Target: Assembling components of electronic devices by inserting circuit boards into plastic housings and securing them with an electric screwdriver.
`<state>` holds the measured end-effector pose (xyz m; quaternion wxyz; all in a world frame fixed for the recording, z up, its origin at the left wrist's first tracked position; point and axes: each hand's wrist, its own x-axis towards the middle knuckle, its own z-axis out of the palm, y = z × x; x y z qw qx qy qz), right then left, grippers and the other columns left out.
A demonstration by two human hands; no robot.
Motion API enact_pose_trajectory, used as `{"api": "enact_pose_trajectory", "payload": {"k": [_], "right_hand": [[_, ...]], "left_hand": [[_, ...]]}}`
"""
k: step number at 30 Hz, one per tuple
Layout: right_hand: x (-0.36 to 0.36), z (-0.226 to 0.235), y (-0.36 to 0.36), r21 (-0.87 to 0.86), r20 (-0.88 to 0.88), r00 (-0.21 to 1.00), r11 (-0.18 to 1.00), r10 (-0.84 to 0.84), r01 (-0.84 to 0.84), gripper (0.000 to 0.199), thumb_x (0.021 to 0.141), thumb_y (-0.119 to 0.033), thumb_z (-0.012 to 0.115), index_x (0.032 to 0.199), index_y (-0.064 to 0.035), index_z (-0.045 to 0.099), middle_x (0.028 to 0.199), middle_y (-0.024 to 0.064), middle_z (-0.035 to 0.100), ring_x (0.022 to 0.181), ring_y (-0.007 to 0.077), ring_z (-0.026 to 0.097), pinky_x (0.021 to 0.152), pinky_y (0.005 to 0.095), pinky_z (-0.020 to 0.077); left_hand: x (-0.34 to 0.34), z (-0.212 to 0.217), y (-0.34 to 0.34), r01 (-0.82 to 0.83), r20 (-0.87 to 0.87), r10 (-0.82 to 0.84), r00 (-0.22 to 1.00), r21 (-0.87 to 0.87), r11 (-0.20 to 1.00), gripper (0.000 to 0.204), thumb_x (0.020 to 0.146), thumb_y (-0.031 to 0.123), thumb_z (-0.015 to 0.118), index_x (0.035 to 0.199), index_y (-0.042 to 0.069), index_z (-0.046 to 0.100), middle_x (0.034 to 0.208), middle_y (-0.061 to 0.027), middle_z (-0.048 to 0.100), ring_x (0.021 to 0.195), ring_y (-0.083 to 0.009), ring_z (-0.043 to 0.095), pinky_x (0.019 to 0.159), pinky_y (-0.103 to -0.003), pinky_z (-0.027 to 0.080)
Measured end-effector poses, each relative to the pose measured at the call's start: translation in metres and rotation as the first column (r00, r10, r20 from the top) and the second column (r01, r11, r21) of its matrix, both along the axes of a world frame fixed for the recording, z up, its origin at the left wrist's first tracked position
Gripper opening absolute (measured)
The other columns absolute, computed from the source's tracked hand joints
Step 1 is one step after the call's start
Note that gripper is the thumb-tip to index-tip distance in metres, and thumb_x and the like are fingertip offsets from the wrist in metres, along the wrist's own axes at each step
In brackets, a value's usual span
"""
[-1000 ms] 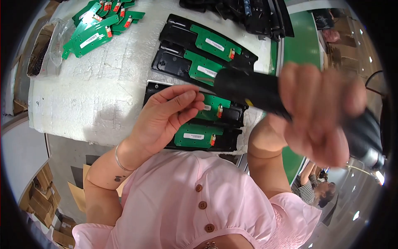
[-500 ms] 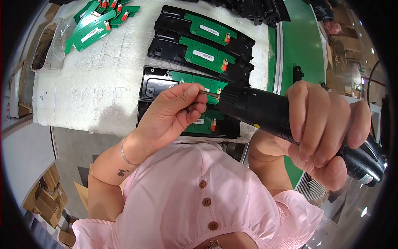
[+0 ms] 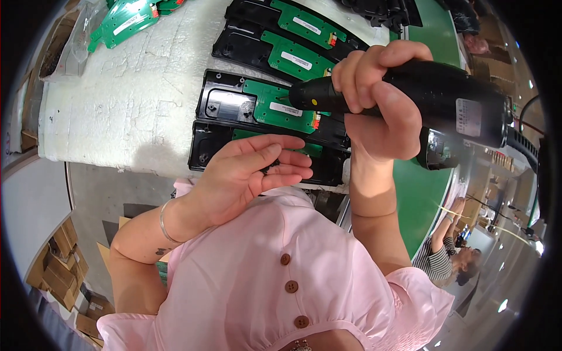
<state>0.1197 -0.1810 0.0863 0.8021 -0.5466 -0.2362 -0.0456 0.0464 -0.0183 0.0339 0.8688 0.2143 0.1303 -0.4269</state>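
Observation:
My right hand (image 3: 383, 105) is wrapped round a black electric screwdriver (image 3: 445, 82), which lies almost level and points left. Its front end is over the green circuit board (image 3: 266, 96) on a black plastic panel (image 3: 213, 108); the bit appears to come down on the board near its upper middle. Just in front of this panel, my left hand (image 3: 234, 169) is palm up with loosely curled fingers. Several tiny dark pieces, apparently screws (image 3: 270, 168), lie in its palm. Beneath the left hand is the nearest black panel (image 3: 202, 152), its board mostly covered.
Two more black panels (image 3: 237, 41) with green boards lie farther back on the white foam-like surface (image 3: 117, 105). Loose green boards (image 3: 126, 23) are piled at the far left by a plastic-lined box (image 3: 70, 55). Black parts (image 3: 386, 14) stand at the back. A person in stripes (image 3: 439, 257) is at right.
The screwdriver has moved away from my left fingers, up and over the board, its front end now lower. My left hand has let go of the bit and its fingers have loosened.

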Motion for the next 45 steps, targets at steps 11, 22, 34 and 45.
{"api": "enact_pose_trajectory", "payload": {"k": [11,22,34,45], "right_hand": [[-0.001,0.005,0.015,-0.261,-0.010,0.997,0.963,-0.076,0.070,0.022,0.068,-0.005,0.045,0.089,-0.0028,0.040,0.058,0.0050,0.041,0.046,0.0122,0.037,0.050,0.0305,0.0358],[-0.016,0.033,0.002,-0.226,0.153,0.985,0.968,-0.076,0.110,0.026,0.067,0.000,0.048,0.091,-0.0076,0.041,0.059,-0.0005,0.045,0.047,0.0097,0.040,0.050,0.0247,0.0354],[-0.041,0.069,-0.014,-0.150,0.148,0.966,0.970,0.214,-0.193,0.028,0.067,-0.009,0.069,0.083,-0.0134,0.046,0.055,-0.0083,0.053,0.046,0.0012,0.049,0.052,0.0150,0.0411],[0.004,0.010,0.007,-0.038,0.105,0.994,0.999,-0.020,0.025,0.026,0.072,0.000,0.054,0.095,-0.0032,0.040,0.060,0.0053,0.046,0.047,0.0129,0.043,0.047,0.0273,0.0402]], "left_hand": [[0.001,-0.005,0.006,-0.055,0.128,0.046,0.991,0.064,0.996,0.014,0.088,0.011,0.053,0.098,0.001,0.054,0.087,-0.0098,0.061,0.082,-0.0166,0.062,0.070,-0.023,0.052],[0.009,-0.003,0.001,-0.163,-0.029,0.164,0.986,0.029,0.986,0.016,0.088,0.010,0.053,0.100,0.000,0.055,0.089,-0.0078,0.061,0.079,-0.0138,0.062,0.069,-0.021,0.052],[0.009,-0.015,-0.004,-0.194,-0.047,0.190,0.981,-0.129,0.972,0.020,0.087,0.019,0.056,0.099,0.002,0.058,0.087,-0.0051,0.062,0.078,-0.0123,0.061,0.069,-0.021,0.050],[0.010,-0.004,-0.006,-0.045,-0.063,0.041,0.997,-0.067,0.997,0.037,0.095,0.020,0.038,0.120,-0.007,0.042,0.110,-0.0195,0.054,0.103,-0.0262,0.056,0.089,-0.033,0.046]]}}
